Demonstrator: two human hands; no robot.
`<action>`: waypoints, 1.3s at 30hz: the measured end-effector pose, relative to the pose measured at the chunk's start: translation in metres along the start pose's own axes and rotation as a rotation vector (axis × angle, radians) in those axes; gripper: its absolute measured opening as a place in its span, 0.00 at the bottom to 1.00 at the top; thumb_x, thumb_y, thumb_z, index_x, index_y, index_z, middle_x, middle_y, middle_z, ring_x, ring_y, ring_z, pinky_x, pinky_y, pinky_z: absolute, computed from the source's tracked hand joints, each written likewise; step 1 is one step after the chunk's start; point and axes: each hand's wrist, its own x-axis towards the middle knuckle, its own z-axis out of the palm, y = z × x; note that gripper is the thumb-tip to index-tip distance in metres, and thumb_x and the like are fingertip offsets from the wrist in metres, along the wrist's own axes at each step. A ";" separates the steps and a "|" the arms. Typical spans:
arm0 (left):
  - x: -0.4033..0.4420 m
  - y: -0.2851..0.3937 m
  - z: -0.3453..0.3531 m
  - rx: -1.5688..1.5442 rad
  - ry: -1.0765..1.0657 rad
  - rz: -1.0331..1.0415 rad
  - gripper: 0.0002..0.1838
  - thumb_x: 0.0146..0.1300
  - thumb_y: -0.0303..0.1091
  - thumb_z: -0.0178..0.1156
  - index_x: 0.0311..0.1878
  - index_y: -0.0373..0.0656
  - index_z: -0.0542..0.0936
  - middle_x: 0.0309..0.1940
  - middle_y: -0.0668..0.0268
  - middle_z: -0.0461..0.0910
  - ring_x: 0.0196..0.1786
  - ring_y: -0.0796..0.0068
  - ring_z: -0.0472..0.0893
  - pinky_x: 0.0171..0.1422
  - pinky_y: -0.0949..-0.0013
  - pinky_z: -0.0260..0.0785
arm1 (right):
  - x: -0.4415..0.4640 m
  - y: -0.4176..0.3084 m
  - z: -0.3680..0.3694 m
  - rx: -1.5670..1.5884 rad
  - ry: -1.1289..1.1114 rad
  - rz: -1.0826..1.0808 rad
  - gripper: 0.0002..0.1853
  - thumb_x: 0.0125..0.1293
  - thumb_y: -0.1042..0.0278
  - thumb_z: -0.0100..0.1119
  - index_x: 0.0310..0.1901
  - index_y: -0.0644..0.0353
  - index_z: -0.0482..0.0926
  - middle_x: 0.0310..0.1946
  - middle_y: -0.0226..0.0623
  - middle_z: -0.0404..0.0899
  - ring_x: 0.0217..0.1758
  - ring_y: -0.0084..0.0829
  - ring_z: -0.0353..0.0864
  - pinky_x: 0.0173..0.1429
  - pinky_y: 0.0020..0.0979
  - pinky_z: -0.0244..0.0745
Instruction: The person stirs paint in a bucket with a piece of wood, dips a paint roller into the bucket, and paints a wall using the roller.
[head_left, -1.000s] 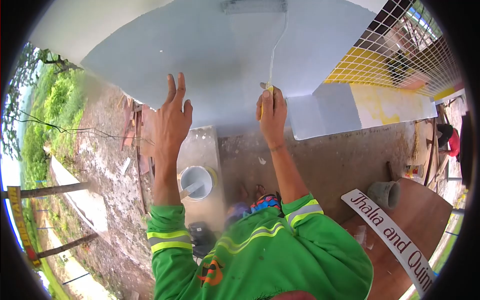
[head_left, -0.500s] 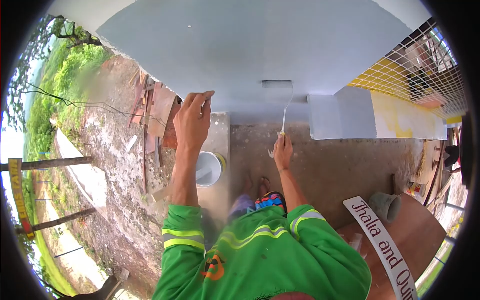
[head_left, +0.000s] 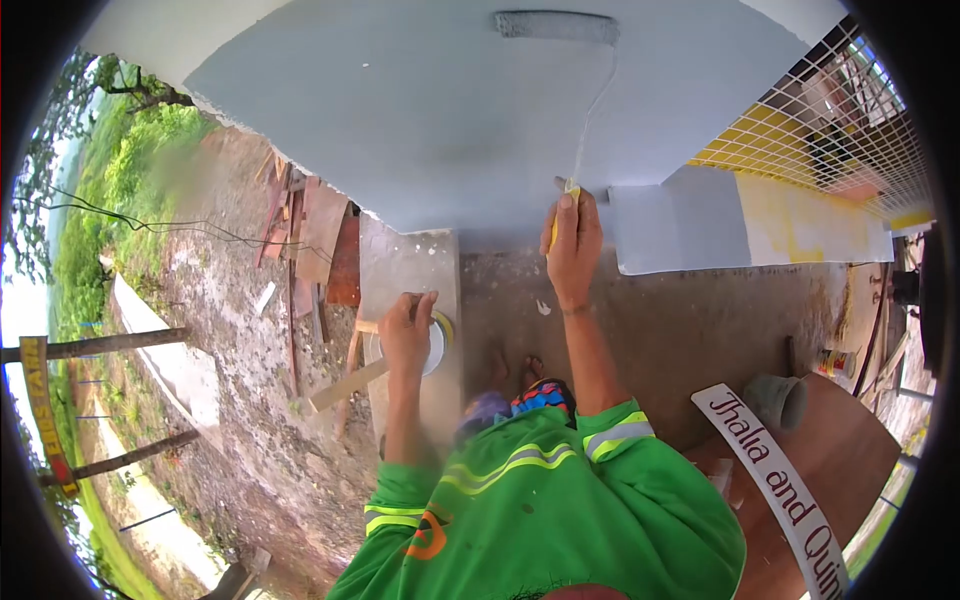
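My right hand point(head_left: 575, 240) is closed round the yellow handle of a paint roller point(head_left: 557, 27). The roller's grey sleeve lies against the blue-grey painted wall point(head_left: 420, 110), near the top of the view. A thin wire frame joins sleeve and handle. My left hand point(head_left: 407, 325) is held lower, over a paint bucket point(head_left: 436, 345), and hides much of it. Its fingers are bent, with thumb and forefinger close; whether anything is between them I cannot make out. A wooden stick point(head_left: 348, 386) shows beside the left wrist.
White mesh point(head_left: 800, 130) and a grey, white and yellow ledge point(head_left: 690, 225) are at the right. Below are a dark bucket point(head_left: 778, 400) and a lettered sign point(head_left: 775, 480). Boards point(head_left: 320, 230) lie on rough ground at the left.
The roller and my right hand went down, then back up the wall. My left hand has dropped from near the wall to above the bucket, its fingers now bent.
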 end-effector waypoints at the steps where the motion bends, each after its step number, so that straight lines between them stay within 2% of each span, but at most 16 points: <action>1: -0.005 -0.007 0.000 0.064 -0.048 -0.061 0.15 0.68 0.40 0.66 0.31 0.37 0.83 0.22 0.57 0.82 0.25 0.64 0.82 0.32 0.62 0.70 | 0.004 -0.004 0.000 -0.016 0.001 -0.026 0.18 0.81 0.59 0.44 0.53 0.68 0.76 0.17 0.25 0.65 0.16 0.15 0.61 0.21 0.24 0.59; 4: -0.026 -0.048 0.014 0.193 -0.093 -0.016 0.21 0.68 0.47 0.65 0.28 0.37 0.81 0.20 0.55 0.80 0.24 0.56 0.80 0.31 0.57 0.68 | 0.004 0.009 -0.001 -0.017 0.015 -0.022 0.18 0.81 0.59 0.44 0.52 0.68 0.76 0.18 0.25 0.66 0.16 0.16 0.61 0.22 0.24 0.59; 5: -0.034 -0.062 0.017 0.175 -0.142 -0.036 0.21 0.68 0.47 0.64 0.28 0.37 0.81 0.21 0.53 0.79 0.26 0.49 0.80 0.33 0.53 0.68 | 0.000 0.024 -0.005 -0.046 0.014 0.001 0.17 0.80 0.60 0.46 0.52 0.67 0.76 0.18 0.26 0.67 0.17 0.16 0.63 0.23 0.25 0.62; 7: -0.051 -0.088 0.019 0.218 -0.224 -0.044 0.20 0.69 0.47 0.63 0.29 0.37 0.81 0.22 0.52 0.80 0.28 0.47 0.81 0.36 0.50 0.69 | -0.019 0.079 -0.017 -0.105 0.011 0.048 0.14 0.79 0.62 0.50 0.51 0.66 0.76 0.19 0.28 0.69 0.20 0.18 0.68 0.26 0.27 0.66; 9: -0.067 -0.107 0.023 0.288 -0.317 -0.120 0.18 0.69 0.45 0.61 0.32 0.38 0.82 0.28 0.51 0.84 0.34 0.46 0.83 0.42 0.48 0.72 | -0.045 0.126 -0.025 -0.198 0.052 0.148 0.14 0.79 0.62 0.50 0.51 0.65 0.76 0.20 0.32 0.72 0.22 0.24 0.72 0.28 0.30 0.69; 12: -0.088 -0.123 0.024 0.281 -0.317 -0.121 0.15 0.67 0.42 0.65 0.34 0.38 0.84 0.24 0.57 0.85 0.30 0.64 0.86 0.37 0.63 0.75 | -0.080 0.184 -0.038 -0.360 0.070 0.249 0.16 0.78 0.58 0.49 0.50 0.64 0.76 0.21 0.38 0.75 0.25 0.34 0.77 0.33 0.37 0.72; 15: -0.097 -0.118 0.018 0.242 -0.381 -0.222 0.15 0.68 0.44 0.61 0.40 0.42 0.85 0.36 0.51 0.86 0.42 0.49 0.86 0.47 0.53 0.76 | -0.095 0.221 -0.045 -0.478 0.054 0.369 0.18 0.78 0.53 0.48 0.48 0.63 0.77 0.25 0.45 0.79 0.30 0.47 0.81 0.38 0.45 0.74; 16: -0.102 -0.122 0.018 0.225 -0.372 -0.225 0.14 0.67 0.44 0.61 0.41 0.43 0.86 0.36 0.51 0.86 0.42 0.50 0.86 0.47 0.53 0.76 | -0.104 0.239 -0.048 -0.508 0.045 0.422 0.19 0.78 0.52 0.48 0.48 0.63 0.77 0.26 0.48 0.81 0.31 0.52 0.82 0.40 0.48 0.74; 19: -0.110 -0.133 0.020 0.203 -0.360 -0.239 0.13 0.67 0.43 0.61 0.42 0.44 0.86 0.37 0.52 0.86 0.42 0.50 0.86 0.48 0.54 0.76 | -0.114 0.314 -0.053 -0.654 0.115 0.252 0.18 0.76 0.50 0.50 0.43 0.60 0.78 0.21 0.41 0.78 0.24 0.38 0.82 0.31 0.42 0.74; 21: -0.117 -0.137 0.018 0.226 -0.383 -0.266 0.13 0.67 0.43 0.61 0.42 0.44 0.86 0.37 0.53 0.87 0.42 0.50 0.86 0.48 0.54 0.76 | -0.116 0.332 -0.053 -0.648 0.122 0.342 0.18 0.75 0.51 0.51 0.42 0.59 0.78 0.20 0.40 0.78 0.22 0.37 0.81 0.30 0.42 0.75; 24: -0.132 -0.161 0.020 0.283 -0.384 -0.216 0.10 0.64 0.38 0.66 0.42 0.42 0.87 0.32 0.59 0.88 0.33 0.65 0.88 0.40 0.64 0.77 | -0.119 0.371 -0.054 -0.619 0.129 0.413 0.18 0.75 0.51 0.52 0.41 0.59 0.78 0.19 0.38 0.76 0.19 0.34 0.79 0.27 0.39 0.74; 28: -0.148 -0.183 0.025 0.209 -0.396 -0.215 0.11 0.64 0.39 0.66 0.40 0.40 0.87 0.30 0.60 0.88 0.30 0.67 0.86 0.39 0.65 0.77 | -0.108 0.346 -0.049 -0.483 0.114 0.533 0.18 0.75 0.52 0.54 0.38 0.61 0.77 0.19 0.34 0.74 0.18 0.28 0.76 0.23 0.34 0.70; 34: -0.157 -0.202 0.032 0.231 -0.444 -0.287 0.15 0.65 0.43 0.66 0.38 0.39 0.86 0.26 0.62 0.87 0.27 0.70 0.86 0.37 0.66 0.77 | -0.111 0.250 -0.040 -0.310 0.123 0.320 0.16 0.76 0.57 0.54 0.34 0.60 0.75 0.20 0.27 0.69 0.18 0.19 0.67 0.21 0.28 0.62; 36: -0.157 -0.206 0.036 0.248 -0.455 -0.272 0.16 0.64 0.45 0.66 0.38 0.38 0.86 0.25 0.62 0.87 0.27 0.70 0.86 0.36 0.66 0.77 | -0.103 0.194 -0.033 -0.185 0.088 0.388 0.16 0.77 0.58 0.53 0.38 0.64 0.75 0.22 0.31 0.72 0.22 0.22 0.71 0.26 0.32 0.67; 37: -0.156 -0.208 0.037 0.262 -0.467 -0.157 0.17 0.64 0.45 0.66 0.37 0.38 0.87 0.25 0.61 0.87 0.27 0.70 0.86 0.36 0.66 0.77 | -0.096 0.167 -0.030 -0.124 0.069 0.416 0.16 0.77 0.58 0.53 0.39 0.66 0.76 0.23 0.33 0.74 0.24 0.24 0.73 0.29 0.34 0.70; 39: -0.154 -0.213 0.040 0.234 -0.451 -0.090 0.17 0.64 0.46 0.66 0.37 0.38 0.87 0.25 0.61 0.87 0.27 0.69 0.86 0.37 0.66 0.77 | -0.084 0.130 -0.020 -0.095 0.071 0.353 0.14 0.78 0.60 0.52 0.43 0.65 0.77 0.22 0.30 0.72 0.25 0.20 0.71 0.29 0.30 0.68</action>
